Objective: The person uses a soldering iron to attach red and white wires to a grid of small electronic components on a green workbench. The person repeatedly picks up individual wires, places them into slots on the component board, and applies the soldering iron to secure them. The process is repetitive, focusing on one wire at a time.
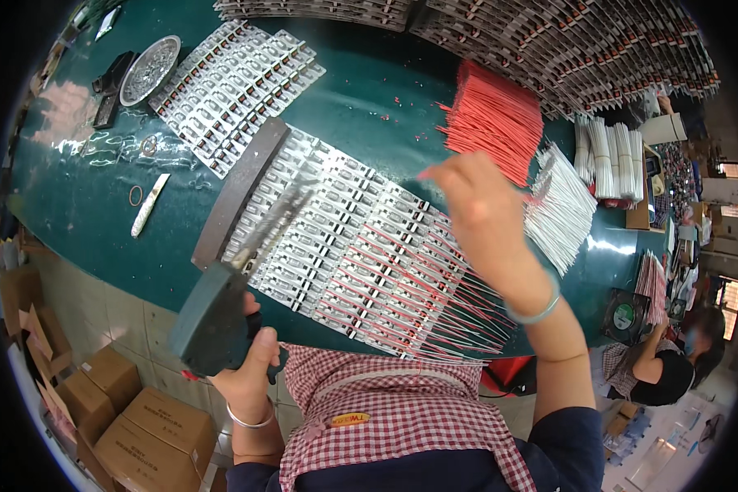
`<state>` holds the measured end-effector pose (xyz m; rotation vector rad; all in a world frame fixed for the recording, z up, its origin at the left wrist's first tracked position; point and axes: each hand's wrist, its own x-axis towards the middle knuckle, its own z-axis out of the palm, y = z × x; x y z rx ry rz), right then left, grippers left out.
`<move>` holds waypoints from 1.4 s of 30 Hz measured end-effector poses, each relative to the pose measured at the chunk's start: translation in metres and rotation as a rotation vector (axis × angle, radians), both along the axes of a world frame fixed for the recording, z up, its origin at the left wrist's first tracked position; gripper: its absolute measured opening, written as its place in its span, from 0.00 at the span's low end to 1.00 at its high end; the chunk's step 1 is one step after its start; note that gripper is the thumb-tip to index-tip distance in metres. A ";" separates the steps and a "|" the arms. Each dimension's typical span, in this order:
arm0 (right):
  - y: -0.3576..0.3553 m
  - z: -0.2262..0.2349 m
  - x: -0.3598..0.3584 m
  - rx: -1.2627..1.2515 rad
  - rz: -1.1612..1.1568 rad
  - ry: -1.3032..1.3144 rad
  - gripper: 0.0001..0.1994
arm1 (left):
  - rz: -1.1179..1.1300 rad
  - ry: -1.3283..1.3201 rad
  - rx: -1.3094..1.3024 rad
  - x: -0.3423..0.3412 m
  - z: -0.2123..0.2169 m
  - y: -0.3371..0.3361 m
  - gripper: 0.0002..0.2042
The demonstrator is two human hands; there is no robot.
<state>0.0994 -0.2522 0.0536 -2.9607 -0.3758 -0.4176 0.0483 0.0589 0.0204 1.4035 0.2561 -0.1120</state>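
Two hands work over a green table (369, 98). Left hand (250, 361) is wrapped tight round the dark grip of a gun-shaped tool (221, 307), whose metal nose points up and right over rows of small white parts (328, 238) lying in strips. Right hand (480, 205) is raised beyond those rows, its fingers pinched near the red wires (496, 115); motion blur hides whether it holds one, so I cannot tell. Red wires lie stacked up-right of that hand, long axes running toward it, so the right hand is far nearer than the left. White wires (562, 205) sit just right. Wires already fitted (459, 303) fan off the strips toward the apron (394, 402). Tool's tip is blurred
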 end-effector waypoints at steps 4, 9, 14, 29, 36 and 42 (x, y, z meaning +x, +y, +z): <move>0.029 -0.029 -0.016 0.237 0.056 0.000 0.15 | -0.058 -0.048 0.145 -0.008 -0.017 -0.002 0.22; 0.040 -0.046 -0.024 0.250 0.036 0.004 0.15 | -0.169 -0.005 0.246 -0.015 -0.011 -0.007 0.17; 0.043 -0.045 -0.025 0.214 0.039 0.004 0.15 | -0.282 -0.009 0.321 -0.020 -0.012 -0.006 0.18; 0.045 -0.048 -0.024 0.203 0.098 -0.025 0.16 | -0.281 -0.138 0.380 -0.009 -0.011 -0.018 0.13; 0.046 -0.047 -0.024 0.197 0.091 -0.015 0.15 | -0.309 -0.147 0.378 -0.007 -0.009 -0.018 0.13; 0.046 -0.047 -0.025 0.218 0.068 -0.003 0.15 | -0.255 -0.150 0.404 -0.010 -0.011 -0.017 0.13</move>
